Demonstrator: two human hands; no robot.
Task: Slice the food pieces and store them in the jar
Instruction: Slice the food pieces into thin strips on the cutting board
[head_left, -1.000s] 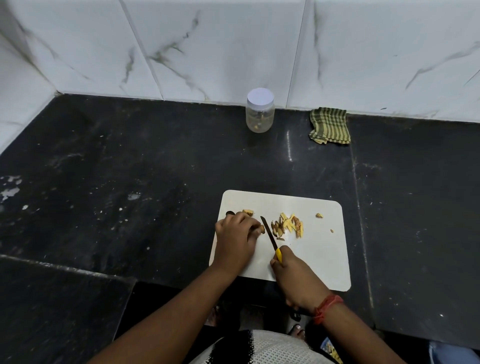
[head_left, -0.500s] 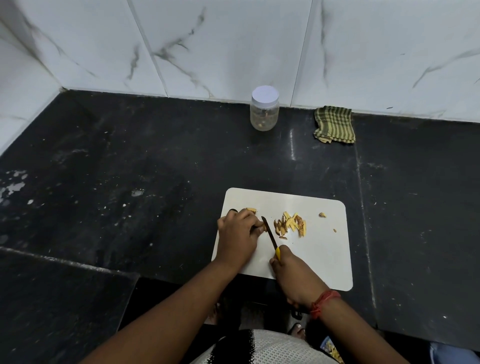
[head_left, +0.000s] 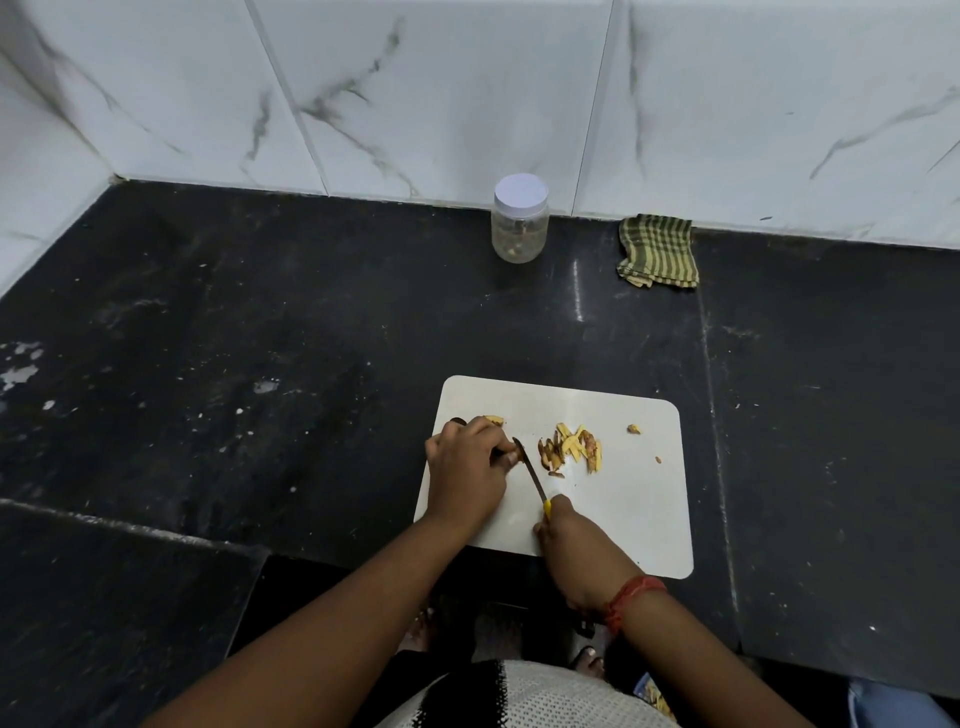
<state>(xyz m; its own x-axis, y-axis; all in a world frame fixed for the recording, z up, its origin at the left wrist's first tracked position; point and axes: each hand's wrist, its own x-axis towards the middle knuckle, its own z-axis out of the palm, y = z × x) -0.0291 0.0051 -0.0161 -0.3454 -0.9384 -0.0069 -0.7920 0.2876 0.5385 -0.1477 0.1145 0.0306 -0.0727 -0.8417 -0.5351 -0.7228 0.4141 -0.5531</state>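
Now the left hand (head_left: 467, 467) pins a food piece under curled fingers on the white cutting board (head_left: 644, 519), the right hand (head_left: 569, 535) gripping the knife (head_left: 529, 470); keep those fingertips tucked, slicing thin beside the cut pile (head_left: 571, 449), the lidded jar (head_left: 520, 218) well apart.

A home kitchen: black stone counter (head_left: 311, 338), marble wall tiles (head_left: 441, 93), cutting board (head_left: 623, 509)

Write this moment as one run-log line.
slicing | left hand holds food piece | right hand grips knife | slices on board | jar lidded
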